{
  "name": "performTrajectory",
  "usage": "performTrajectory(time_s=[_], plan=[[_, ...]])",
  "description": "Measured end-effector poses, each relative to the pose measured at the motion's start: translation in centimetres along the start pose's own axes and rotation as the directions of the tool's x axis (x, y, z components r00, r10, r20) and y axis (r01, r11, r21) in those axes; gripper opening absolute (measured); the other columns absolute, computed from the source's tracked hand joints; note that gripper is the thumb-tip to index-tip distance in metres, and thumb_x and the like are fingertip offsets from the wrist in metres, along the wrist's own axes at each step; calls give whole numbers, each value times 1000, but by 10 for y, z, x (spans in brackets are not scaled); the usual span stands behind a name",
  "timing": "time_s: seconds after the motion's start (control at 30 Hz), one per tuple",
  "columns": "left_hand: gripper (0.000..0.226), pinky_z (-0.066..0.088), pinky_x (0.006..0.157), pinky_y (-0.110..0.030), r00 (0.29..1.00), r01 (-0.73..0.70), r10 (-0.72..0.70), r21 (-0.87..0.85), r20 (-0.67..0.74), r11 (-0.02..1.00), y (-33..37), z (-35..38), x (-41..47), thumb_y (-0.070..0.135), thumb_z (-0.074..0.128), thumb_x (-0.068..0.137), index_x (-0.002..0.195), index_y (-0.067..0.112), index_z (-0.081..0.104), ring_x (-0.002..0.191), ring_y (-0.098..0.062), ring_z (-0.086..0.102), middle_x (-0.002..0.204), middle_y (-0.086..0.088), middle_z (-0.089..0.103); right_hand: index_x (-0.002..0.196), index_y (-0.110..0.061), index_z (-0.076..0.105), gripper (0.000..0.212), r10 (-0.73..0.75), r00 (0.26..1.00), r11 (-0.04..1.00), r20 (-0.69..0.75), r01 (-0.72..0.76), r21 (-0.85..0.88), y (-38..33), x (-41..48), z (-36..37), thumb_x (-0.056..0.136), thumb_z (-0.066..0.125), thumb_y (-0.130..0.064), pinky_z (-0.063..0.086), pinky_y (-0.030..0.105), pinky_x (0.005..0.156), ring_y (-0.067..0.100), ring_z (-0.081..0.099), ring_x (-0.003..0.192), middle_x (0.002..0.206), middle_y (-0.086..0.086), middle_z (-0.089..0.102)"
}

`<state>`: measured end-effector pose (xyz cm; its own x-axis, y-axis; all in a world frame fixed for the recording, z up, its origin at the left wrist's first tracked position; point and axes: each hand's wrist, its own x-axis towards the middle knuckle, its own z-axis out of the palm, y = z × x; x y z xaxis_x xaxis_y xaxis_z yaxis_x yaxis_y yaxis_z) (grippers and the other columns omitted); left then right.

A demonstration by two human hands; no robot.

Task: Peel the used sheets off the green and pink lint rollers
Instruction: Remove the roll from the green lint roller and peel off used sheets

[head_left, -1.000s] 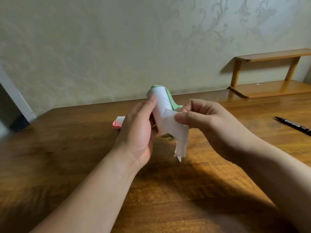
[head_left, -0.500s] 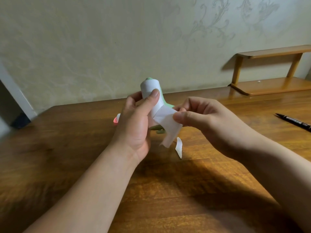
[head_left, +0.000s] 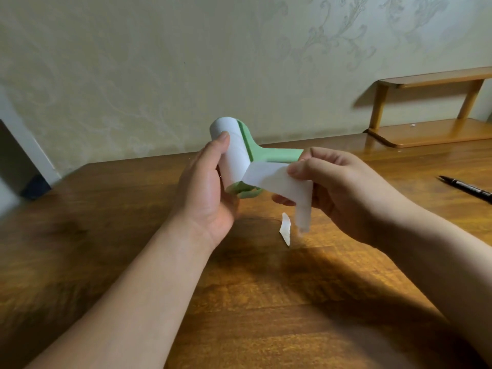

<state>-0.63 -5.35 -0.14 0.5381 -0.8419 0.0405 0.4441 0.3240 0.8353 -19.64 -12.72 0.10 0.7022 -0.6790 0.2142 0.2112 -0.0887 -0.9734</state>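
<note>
The green lint roller (head_left: 241, 149) is hanging above the table (head_left: 119, 209), nearer its far edge. The left hand (head_left: 205, 190) is gripping the white roll, fingers curled round it and thumb lying along it. The right hand (head_left: 338, 187) is pinching the half-peeled sheet (head_left: 277, 179) between thumb and forefinger, its tail dangling. A torn scrap (head_left: 285, 228) is lying just below. A black pen (head_left: 466, 188) is sitting by the right edge and a wooden shelf (head_left: 431, 131) at the far right corner.

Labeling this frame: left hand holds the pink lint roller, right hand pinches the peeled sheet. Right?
No. Head view shows the lint roller in the left hand is green, not pink. The right hand does pinch the peeled sheet.
</note>
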Motion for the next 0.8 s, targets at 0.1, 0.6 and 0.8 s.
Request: performTrajectory(time_s=[0.1, 0.6, 0.8], plan=[[37, 68, 78, -40, 998, 8, -10, -30, -60, 1000, 1, 0, 2, 35, 69, 105, 134, 14, 76, 95, -26, 83, 112, -12, 82, 66, -18, 72, 41, 1, 998, 998, -60, 3, 70, -1, 4, -3, 103, 58, -5, 67, 31, 71, 26, 80, 74, 73, -4, 78], [46, 65, 102, -56, 1000, 8, -10, 184, 8, 983, -3, 6, -7, 47, 78, 102, 137, 18, 75, 121, -40, 78, 134, -21, 78, 101, -13, 68, 29, -39, 981, 995, -191, 22, -93, 5, 5, -8, 103, 70, -42, 64, 30, 67, 20, 77, 72, 77, 4, 77], [41, 66, 71, -38, 988, 69, -97, 217, 120, 974, -4, 7, -12, 54, 71, 104, 114, 17, 86, 81, -22, 79, 93, -9, 79, 111, -29, 74, 20, -40, 970, 958, -242, -32, -285, 9, 7, -7, 102, 71, -46, 68, 39, 82, 23, 83, 87, 91, 5, 85]])
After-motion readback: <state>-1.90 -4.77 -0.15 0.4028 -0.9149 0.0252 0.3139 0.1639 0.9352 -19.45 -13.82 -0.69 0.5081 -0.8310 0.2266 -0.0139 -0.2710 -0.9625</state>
